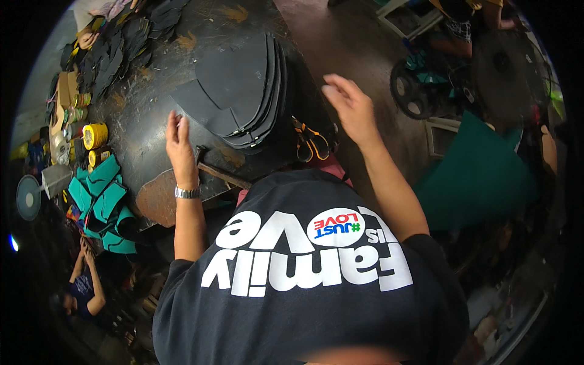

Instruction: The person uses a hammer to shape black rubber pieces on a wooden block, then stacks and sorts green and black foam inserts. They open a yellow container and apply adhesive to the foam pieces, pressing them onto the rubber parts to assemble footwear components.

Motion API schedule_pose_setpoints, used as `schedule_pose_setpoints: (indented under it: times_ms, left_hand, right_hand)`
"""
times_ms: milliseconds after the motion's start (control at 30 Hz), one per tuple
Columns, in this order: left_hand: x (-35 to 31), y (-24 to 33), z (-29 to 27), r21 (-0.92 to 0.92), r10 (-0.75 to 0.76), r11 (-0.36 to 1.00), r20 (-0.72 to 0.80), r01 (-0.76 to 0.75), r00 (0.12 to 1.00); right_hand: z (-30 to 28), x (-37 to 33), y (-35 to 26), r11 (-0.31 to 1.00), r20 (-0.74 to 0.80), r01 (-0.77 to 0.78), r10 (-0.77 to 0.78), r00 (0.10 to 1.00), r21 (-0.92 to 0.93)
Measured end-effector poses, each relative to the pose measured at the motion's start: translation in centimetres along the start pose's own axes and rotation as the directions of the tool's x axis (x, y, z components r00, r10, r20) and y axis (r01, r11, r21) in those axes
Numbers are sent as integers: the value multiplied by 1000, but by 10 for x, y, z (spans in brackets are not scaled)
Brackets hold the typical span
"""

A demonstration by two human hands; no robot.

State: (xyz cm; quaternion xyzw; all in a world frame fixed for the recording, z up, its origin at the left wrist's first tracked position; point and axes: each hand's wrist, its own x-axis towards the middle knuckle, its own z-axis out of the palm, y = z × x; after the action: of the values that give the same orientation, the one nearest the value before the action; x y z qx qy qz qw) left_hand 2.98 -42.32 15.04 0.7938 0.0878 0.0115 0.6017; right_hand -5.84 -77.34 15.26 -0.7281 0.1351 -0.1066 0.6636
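Stack of flat, rounded black sheet pieces (234,79) lay on the scuffed dark desk (149,97), just beside my left fingers (172,126), apart from my right fingers (342,90). Both unclenched, empty; forearms (191,222) stretched forward, right one angled leftward.

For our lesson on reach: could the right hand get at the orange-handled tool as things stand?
Probably yes: the right hand looks empty and nearby; nothing seems to cover the orange-handled tool.

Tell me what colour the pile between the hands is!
The pile of flat pieces is black or very dark grey, shown in the head view.
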Motion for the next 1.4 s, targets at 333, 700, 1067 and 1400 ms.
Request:
schedule_pose_setpoints:
  times_ms: [333, 700, 1067, 1400]
  left_hand:
    - [-7, -8, 20, 123, -2, 992, -76, 11, 997]
    - [3, 20, 21, -379, 37, 919, -202, -112, 979]
    - [-54, 86, 96, -520, 118, 854, 173, -11, 978]
    - [-102, 45, 176, -275, 64, 773, 930, 572, 361]
  right_hand:
    - [91, 33, -24, 733, 130, 384, -381, 915, -561]
    - [97, -2, -38, 801, 303, 538, -460, 834, -264]
    - [-38, -32, -68, 312, 422, -427, 87, 902, 849]
    - [-67, -155, -68, 651, -216, -13, 271, 938, 759]
